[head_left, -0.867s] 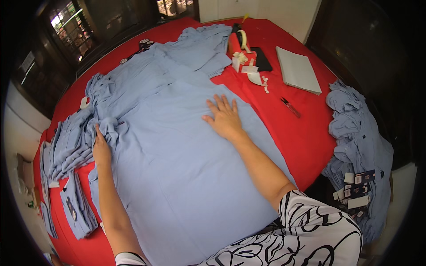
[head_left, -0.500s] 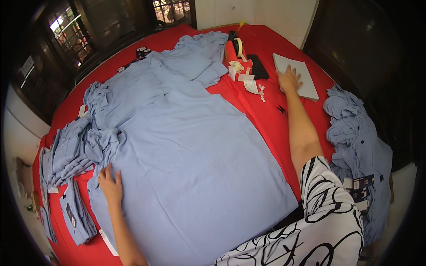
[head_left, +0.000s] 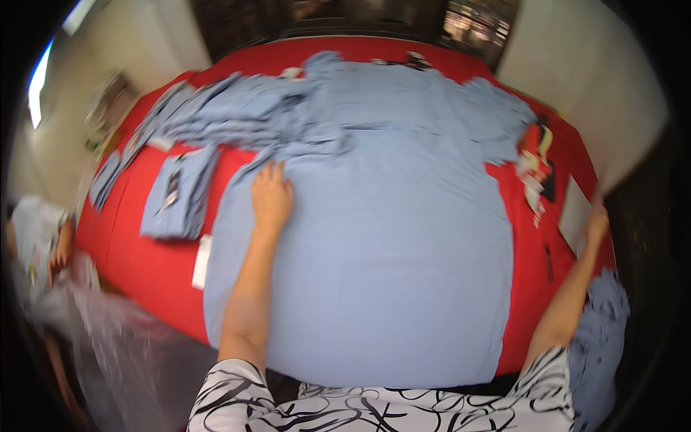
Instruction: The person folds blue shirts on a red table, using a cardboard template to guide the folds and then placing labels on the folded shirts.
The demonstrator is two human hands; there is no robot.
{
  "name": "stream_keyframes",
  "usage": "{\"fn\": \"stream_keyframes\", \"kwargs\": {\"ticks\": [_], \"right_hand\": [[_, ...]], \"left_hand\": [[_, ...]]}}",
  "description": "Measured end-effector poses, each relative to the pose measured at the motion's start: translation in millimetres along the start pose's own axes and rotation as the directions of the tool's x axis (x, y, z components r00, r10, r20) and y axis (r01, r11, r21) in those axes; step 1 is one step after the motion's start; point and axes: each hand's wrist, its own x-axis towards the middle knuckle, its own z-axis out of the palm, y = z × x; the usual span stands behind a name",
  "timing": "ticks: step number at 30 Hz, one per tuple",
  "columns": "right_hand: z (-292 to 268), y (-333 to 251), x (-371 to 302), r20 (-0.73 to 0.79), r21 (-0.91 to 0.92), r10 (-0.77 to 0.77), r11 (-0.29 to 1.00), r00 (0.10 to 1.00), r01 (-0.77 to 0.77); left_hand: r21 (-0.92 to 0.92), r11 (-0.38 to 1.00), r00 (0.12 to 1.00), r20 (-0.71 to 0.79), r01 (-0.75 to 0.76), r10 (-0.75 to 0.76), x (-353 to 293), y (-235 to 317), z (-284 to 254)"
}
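A large light blue garment (head_left: 389,252), seemingly a shirt, lies spread out on the red-covered table (head_left: 122,252) before me. My left hand (head_left: 272,198) rests on its left edge, fingers extended, just below a bunched fold of the same cloth. Over at the right, my right hand (head_left: 596,225) is at the outer edge of a stack of pale grey sheets (head_left: 576,212). Motion smears its fingers, so whether it grips a sheet is unclear.
Folded blue garments (head_left: 230,108) pile at the back left, with another folded one (head_left: 180,194) nearer. Tape and small items (head_left: 536,165) lie right of the shirt, and dark snips (head_left: 548,263) nearer. Blue garments (head_left: 601,345) heap at lower right. Another person (head_left: 39,230) is at the far left.
My view has swung to the left, bringing another person into sight. My right hand has shifted from the top of the sheets to their outer edge; my left stays on the shirt's edge.
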Motion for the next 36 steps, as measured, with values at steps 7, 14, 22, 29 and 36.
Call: {"fn": "stream_keyframes", "kwargs": {"ticks": [7, 14, 22, 29, 36], "right_hand": [[-167, -325, -234, 0.22, 0.975, -0.718, 0.182, 0.66, -0.128], [-44, -474, -386, 0.432, 0.793, -0.889, 0.294, 0.152, -0.534], [44, -558, -493, 0.535, 0.782, -0.839, 0.535, 0.097, 0.32], [49, -551, -484, 0.647, 0.735, -0.758, 0.648, 0.08, 0.2], [40, -547, -504, 0.578, 0.773, -0.806, 0.591, 0.129, 0.23]], "left_hand": [[-0.035, 0.987, 0.987, 0.0, 0.16, -0.16, -69, -106, -4], [-0.201, 0.969, 0.982, -0.093, 0.146, -0.167, -110, -145, -58], [-0.279, 0.708, 0.76, 0.272, 0.649, -0.59, -194, -148, -124], [-0.796, 0.121, 0.713, 0.451, 0.594, -0.536, -208, -176, -121], [-0.7, 0.372, 0.724, 0.3, 0.609, -0.622, -211, -187, -111]]}}
